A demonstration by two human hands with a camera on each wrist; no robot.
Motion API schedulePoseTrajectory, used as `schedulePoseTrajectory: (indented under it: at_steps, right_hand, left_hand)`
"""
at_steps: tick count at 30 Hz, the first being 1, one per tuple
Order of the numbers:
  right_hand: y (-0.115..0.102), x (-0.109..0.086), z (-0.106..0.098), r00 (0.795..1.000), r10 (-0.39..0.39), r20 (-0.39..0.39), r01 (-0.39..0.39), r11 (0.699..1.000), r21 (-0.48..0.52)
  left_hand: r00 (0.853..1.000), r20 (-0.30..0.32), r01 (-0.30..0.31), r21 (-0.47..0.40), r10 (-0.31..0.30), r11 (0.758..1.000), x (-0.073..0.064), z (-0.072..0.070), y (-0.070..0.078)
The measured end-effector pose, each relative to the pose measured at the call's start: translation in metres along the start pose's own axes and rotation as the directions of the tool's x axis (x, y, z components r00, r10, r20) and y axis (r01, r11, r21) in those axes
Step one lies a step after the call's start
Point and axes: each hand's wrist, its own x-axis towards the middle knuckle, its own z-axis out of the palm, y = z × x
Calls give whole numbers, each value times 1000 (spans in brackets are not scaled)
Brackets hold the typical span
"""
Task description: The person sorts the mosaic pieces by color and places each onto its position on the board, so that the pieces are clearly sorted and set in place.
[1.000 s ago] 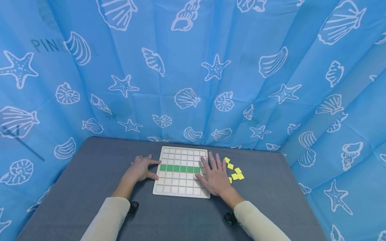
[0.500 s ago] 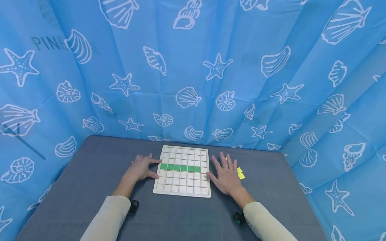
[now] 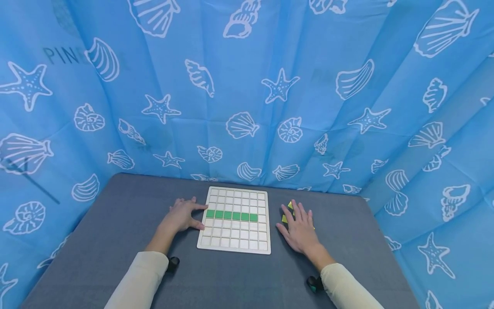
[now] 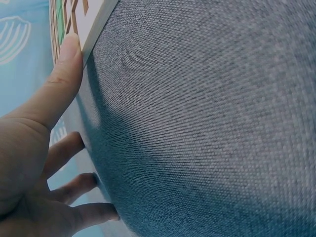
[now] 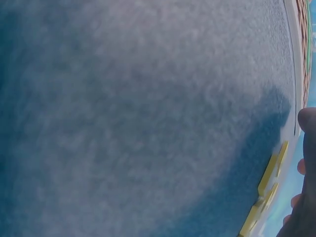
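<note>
A pale grid board (image 3: 233,250) lies on the grey table, with a row of several green square tiles (image 3: 236,216) set across its middle. At the board's left edge, my left hand (image 3: 182,216) touches it with the thumb and index finger spread. The left wrist view has the thumb (image 4: 59,81) against the board's rim, while the other fingers are bent toward the tabletop. Right of the board, my right hand (image 3: 301,231) is spread palm down over several yellow square tiles (image 3: 290,205), partly covering them. Nothing shows in its grasp; yellow tiles (image 5: 267,174) lie below it in the right wrist view.
Grey cloth covers the table (image 3: 239,283). A blue curtain (image 3: 247,94) with white seashell and starfish prints hangs behind it and along both sides. Each wrist carries a small black device (image 3: 173,263).
My right hand has moved from over the board's right edge to the right, over the yellow tiles. My left hand keeps its place at the board's left edge.
</note>
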Motion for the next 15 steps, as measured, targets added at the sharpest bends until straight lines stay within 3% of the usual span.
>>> schedulePoseTrajectory:
  at_steps: [10, 15]
  right_hand:
    - [7, 0, -3, 1000, 15, 0, -15, 998, 54]
    - [8, 1, -2, 998, -17, -60, 19, 999, 40]
  left_hand:
    - [1000, 4, 10, 29, -11, 1000, 3, 1, 0]
    - [1000, 2, 7, 30, -7, 1000, 3, 2, -1]
